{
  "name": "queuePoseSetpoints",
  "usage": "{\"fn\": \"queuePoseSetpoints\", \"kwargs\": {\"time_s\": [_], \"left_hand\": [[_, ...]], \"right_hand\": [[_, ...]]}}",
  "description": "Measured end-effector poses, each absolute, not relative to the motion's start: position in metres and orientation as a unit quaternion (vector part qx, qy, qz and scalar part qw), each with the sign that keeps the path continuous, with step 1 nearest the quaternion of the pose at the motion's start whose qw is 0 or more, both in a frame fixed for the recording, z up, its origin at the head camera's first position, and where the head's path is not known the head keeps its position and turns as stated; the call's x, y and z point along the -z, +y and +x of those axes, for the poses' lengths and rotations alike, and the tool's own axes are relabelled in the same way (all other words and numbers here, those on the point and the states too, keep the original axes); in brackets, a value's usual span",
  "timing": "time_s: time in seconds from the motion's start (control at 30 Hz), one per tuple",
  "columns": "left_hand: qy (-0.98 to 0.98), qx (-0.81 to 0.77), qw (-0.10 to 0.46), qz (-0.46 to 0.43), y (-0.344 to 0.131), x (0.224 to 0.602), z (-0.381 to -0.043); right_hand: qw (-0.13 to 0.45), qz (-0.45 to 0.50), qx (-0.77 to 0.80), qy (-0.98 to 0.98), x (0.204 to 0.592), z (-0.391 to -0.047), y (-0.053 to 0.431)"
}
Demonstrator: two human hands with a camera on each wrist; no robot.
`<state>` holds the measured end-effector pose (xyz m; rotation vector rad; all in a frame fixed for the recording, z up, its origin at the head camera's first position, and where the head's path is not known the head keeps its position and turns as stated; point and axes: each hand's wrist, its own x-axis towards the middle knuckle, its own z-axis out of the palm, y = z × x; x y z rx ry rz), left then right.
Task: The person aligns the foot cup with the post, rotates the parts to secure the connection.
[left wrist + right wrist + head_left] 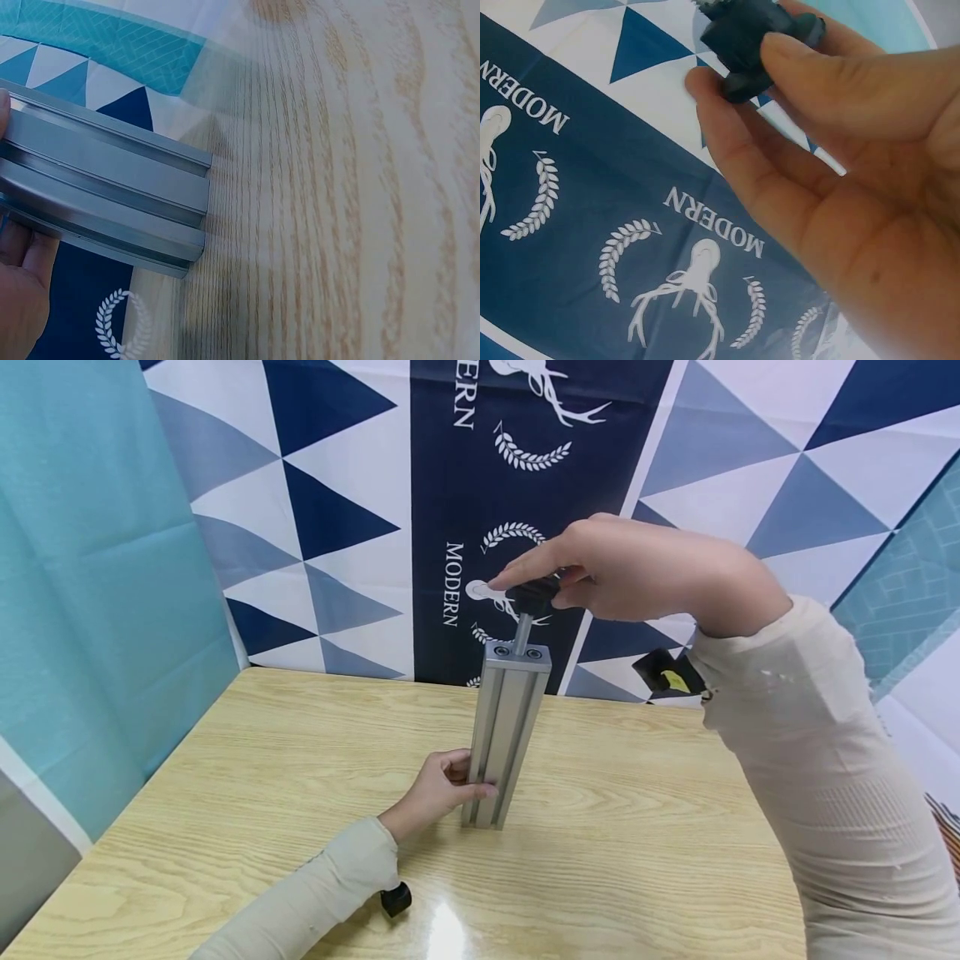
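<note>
A silver grooved aluminium profile [495, 735] stands on end on the table, leaning a little to the right. My left hand [444, 785] grips it low down, thumb across the front and fingers behind; in the left wrist view its lower end [150, 202] meets the wood. Two screws show in the top plate [517, 657], and a thin metal rod [522, 633] rises between them. At the rod's top is a black knob [534, 595]. My right hand [622, 568] holds this knob from above, thumb and fingers around its sides in the right wrist view.
The wood-grain table [337, 718] reaches back to a patterned cloth [345, 527] hanging behind. A teal curtain [82, 568] hangs at the left. Wrist-worn black devices show at the left sleeve [396, 900] and the right sleeve [660, 672].
</note>
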<state>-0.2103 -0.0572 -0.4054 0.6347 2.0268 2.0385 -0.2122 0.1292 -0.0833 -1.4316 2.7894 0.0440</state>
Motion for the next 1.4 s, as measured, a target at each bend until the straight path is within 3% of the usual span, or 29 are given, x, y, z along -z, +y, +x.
{"fn": "queuePoseSetpoints", "kwargs": {"time_s": [0.23,0.5,0.7,0.97,1.2,1.4], "left_hand": [[0.68,-0.693,0.1,0.218,-0.057,0.408,-0.211],[0.678,-0.693,0.1,0.223,-0.056,0.407,-0.212],[0.676,-0.695,0.101,0.225,-0.056,0.407,-0.212],[0.677,-0.695,0.101,0.222,-0.056,0.407,-0.211],[0.679,-0.693,0.102,0.221,-0.057,0.408,-0.211],[0.681,-0.691,0.104,0.216,-0.057,0.407,-0.212]], "right_hand": [[-0.037,-0.397,-0.039,0.916,0.083,-0.205,0.122],[-0.14,-0.246,0.016,0.959,0.101,-0.197,0.109],[-0.173,-0.219,0.026,0.96,0.108,-0.196,0.104],[-0.15,-0.218,0.018,0.964,0.103,-0.191,0.106],[-0.031,-0.267,-0.002,0.963,0.087,-0.192,0.121],[0.035,-0.391,0.014,0.919,0.081,-0.203,0.134]]}}
